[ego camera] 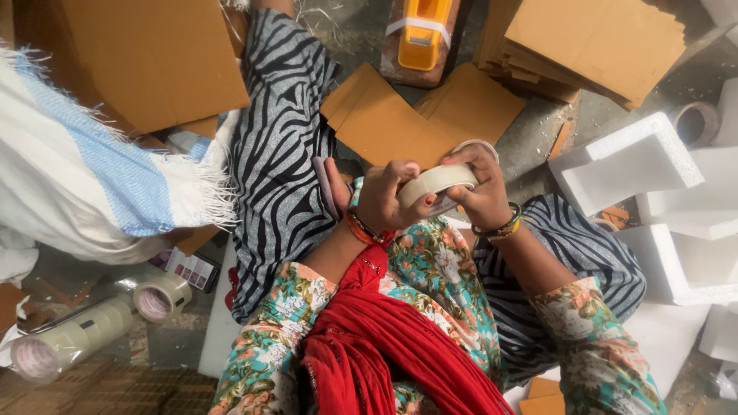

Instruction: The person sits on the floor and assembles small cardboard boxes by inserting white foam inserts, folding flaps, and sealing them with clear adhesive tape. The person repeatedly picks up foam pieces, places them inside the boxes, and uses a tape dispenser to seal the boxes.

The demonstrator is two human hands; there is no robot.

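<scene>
The tape roll (435, 183) was clasped flat between both hands, left hand (382, 198) nearer, right hand (478, 190) beyond, just below the cardboard sheets (415, 115)

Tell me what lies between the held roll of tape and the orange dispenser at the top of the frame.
In the head view, brown cardboard sheets lie on the floor between the tape roll and the orange dispenser.

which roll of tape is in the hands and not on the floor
The roll of tape held between the left hand and right hand; the loose roll and sleeved rolls lie on the floor at lower left.
</scene>
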